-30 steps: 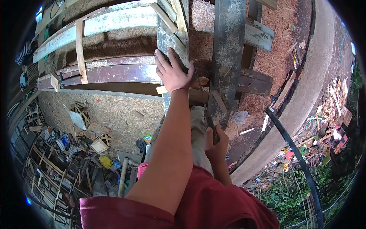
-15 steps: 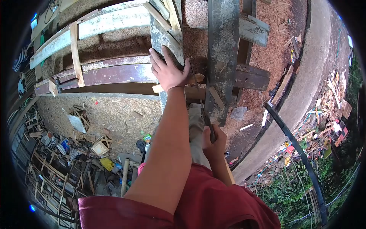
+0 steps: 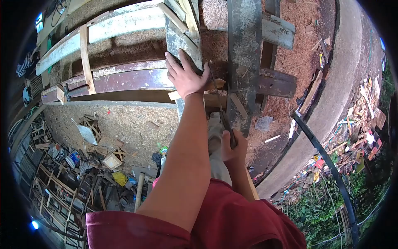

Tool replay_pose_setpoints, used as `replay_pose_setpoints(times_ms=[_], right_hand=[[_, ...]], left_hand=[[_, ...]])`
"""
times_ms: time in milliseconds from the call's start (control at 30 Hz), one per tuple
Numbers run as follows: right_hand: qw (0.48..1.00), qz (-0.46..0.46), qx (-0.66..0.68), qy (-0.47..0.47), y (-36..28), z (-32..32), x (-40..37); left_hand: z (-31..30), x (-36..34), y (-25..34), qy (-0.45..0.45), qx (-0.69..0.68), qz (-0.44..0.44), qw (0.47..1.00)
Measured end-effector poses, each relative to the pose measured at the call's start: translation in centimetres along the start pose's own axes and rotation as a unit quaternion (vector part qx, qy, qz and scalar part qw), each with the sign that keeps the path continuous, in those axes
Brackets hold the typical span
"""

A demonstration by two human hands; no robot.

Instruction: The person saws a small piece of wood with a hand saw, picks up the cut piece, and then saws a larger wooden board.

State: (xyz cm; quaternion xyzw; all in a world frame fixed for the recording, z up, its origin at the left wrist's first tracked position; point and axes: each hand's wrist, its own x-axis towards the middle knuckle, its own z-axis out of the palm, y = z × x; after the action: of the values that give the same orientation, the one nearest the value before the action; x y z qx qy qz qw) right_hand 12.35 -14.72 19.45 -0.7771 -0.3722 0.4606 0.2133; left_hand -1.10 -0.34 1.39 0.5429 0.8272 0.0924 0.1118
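Left arm outstretched, left hand (image 3: 186, 76) flat — fingers spread, right hand (image 3: 233, 147) nearer, closed in a grip

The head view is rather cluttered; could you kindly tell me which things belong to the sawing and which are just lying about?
In use: left hand braced on the grey plank; wood strip being cut; handsaw in the right hand.
Lying about: small wooden frame, black hose, scrap heap, all untouched.

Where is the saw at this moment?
In the head view the saw is right of centre: the right hand grips its handle, and its blade reaches up to the wooden strip beside the left hand.
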Motion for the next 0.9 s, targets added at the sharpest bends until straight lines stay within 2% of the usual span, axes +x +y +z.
replay_pose_setpoints(times_ms=[133,233,433,533,633,733,833,900], right_hand=[[0.998,0.042,0.037,-0.015,-1.0,-0.8,-0.3],[0.997,-0.040,-0.034,0.050,0.3,0.9,0.4],[0.998,0.045,0.024,-0.034,-0.9,-0.8,0.2],[0.999,0.011,-0.042,0.000,0.5,0.9,1.7],[1.000,0.000,-0.019,-0.009,-0.9,-0.3,-0.2],[0.998,0.055,0.018,-0.010,-0.9,-0.5,-0.7],[0.999,0.011,-0.039,-0.002,0.1,0.8,0.8],[1.000,-0.014,-0.017,0.016,0.3,0.9,0.5]], left_hand=[[1.0,-0.3,-0.8,0.019,0.009,0.012,1.000],[0.9,-0.3,-0.7,0.019,0.002,0.010,1.000],[0.7,-0.3,-0.5,0.021,0.000,0.007,1.000],[0.8,-0.3,-0.6,0.029,-0.003,0.014,0.999],[1.2,-0.2,-0.7,0.031,0.005,0.013,0.999],[1.3,-0.3,-0.8,0.034,0.001,0.016,0.999],[1.0,-0.3,-0.7,0.028,-0.003,0.016,0.999],[1.0,-0.1,-0.6,0.028,0.001,0.016,0.999]])
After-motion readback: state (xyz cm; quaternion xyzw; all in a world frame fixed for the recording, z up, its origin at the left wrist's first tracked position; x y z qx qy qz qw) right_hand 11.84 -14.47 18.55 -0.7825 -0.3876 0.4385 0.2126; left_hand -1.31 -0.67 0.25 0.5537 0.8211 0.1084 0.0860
